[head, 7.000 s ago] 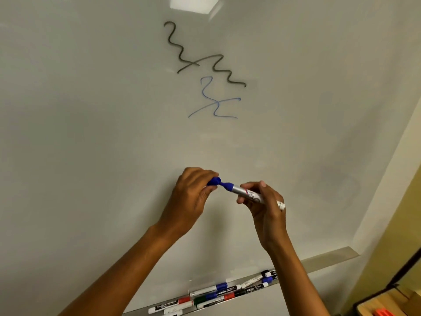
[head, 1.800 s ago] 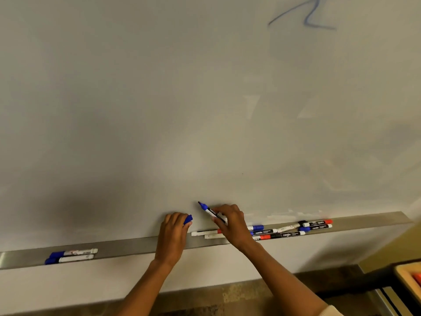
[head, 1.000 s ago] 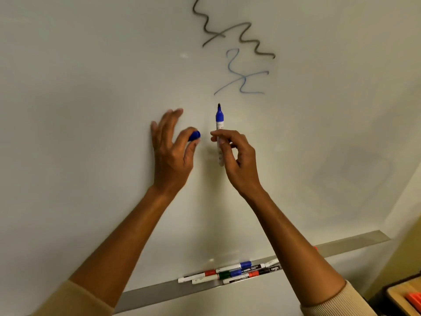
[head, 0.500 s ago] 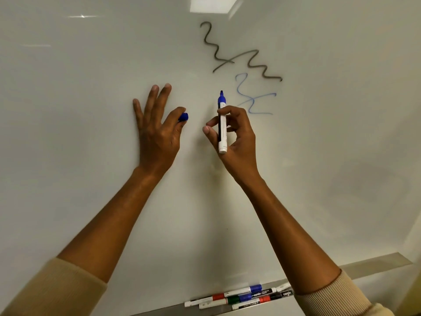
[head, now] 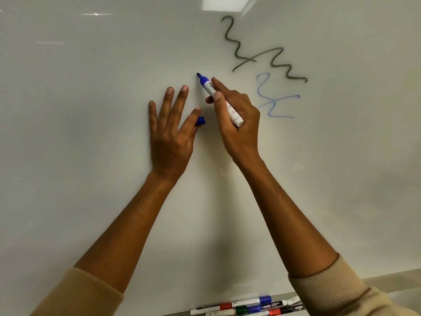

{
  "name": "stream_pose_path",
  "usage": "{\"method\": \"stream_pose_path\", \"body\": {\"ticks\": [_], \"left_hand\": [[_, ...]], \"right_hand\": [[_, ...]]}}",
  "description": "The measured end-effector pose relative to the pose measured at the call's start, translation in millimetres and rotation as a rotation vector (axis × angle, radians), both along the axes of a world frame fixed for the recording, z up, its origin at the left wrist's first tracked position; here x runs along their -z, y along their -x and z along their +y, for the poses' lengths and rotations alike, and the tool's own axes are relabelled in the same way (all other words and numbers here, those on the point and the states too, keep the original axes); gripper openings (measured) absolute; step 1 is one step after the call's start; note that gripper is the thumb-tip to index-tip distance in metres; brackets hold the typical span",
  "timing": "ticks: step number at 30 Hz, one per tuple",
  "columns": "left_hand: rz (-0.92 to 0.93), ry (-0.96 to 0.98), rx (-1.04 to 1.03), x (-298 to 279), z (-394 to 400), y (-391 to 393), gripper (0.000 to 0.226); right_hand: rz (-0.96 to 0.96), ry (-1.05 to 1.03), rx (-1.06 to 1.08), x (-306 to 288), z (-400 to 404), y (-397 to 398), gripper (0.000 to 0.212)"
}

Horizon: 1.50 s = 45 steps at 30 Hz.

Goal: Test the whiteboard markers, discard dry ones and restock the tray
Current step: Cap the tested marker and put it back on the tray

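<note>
1. Beige ribbed sleeves (head: 328, 290) at the bottom corners, both forearms bare, reaching up to the whiteboard (head: 91, 156).
2. Tray (head: 385, 277) along the bottom edge of the board, part hidden by the right sleeve. Loose markers (head: 246, 306) lie in a bunch on it: blue, red, green and black parts showing.
3. Left hand (head: 169, 135) flat against the board, fingers spread and straight; blue cap (head: 200, 121) pinched between thumb and index finger, only its end sticking out.
4. Right hand (head: 237, 119) wrapped round an uncapped blue marker (head: 218, 99), thumb and index finger clamped on the barrel, other fingers curled behind it. White butt end pokes out by the palm.
5. Marker tilted, nib pointing up-left, at the board surface; can't tell if it is touching. No fresh line visible at the nib.
6. Up and right of the hands: faint blue squiggle (head: 276, 99), and above that a darker grey-black squiggle (head: 262, 51).
7. Ceiling light reflection (head: 225, 3) at top of board.
</note>
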<state>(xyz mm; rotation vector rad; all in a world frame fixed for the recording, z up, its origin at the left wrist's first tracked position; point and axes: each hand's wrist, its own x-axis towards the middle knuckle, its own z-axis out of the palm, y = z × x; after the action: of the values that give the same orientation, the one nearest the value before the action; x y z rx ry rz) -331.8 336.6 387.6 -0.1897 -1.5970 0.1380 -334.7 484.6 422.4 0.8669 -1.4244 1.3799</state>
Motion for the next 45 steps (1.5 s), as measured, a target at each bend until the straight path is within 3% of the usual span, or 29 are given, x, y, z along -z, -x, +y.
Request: {"method": "stream_pose_path", "body": {"ticks": [6,9,13,16,22,28,36,45], "left_hand": [[-0.025,-0.002,-0.016,0,1,-3,0.03],[-0.021,-0.002,-0.019,0,2,-3,0.03],[-0.032,-0.004,-0.006,-1,3,-6,0.03],[-0.05,-0.009,0.014,-3,4,-9,0.03],[-0.153,-0.116,0.185,-1,15,-28,0.027],[-0.24,-0.151,0.356,31,26,-47,0.024],[-0.459,-0.416,0.592,78,30,-80,0.031],[-0.588,-0.481,0.521,115,8,-99,0.036]], "right_hand": [[0.065,0.086,0.097,-4,10,7,0.033],[0.094,-0.013,0.162,11,16,5,0.033],[0.028,0.071,0.149,24,28,2,0.031],[-0.022,0.02,0.156,33,35,-6,0.029],[-0.318,0.19,-0.144,31,65,-24,0.023],[-0.379,0.094,-0.43,64,83,-49,0.021],[-0.51,0.087,-0.53,127,76,-65,0.035],[-0.636,0.046,-0.553,152,51,-75,0.045]]}}
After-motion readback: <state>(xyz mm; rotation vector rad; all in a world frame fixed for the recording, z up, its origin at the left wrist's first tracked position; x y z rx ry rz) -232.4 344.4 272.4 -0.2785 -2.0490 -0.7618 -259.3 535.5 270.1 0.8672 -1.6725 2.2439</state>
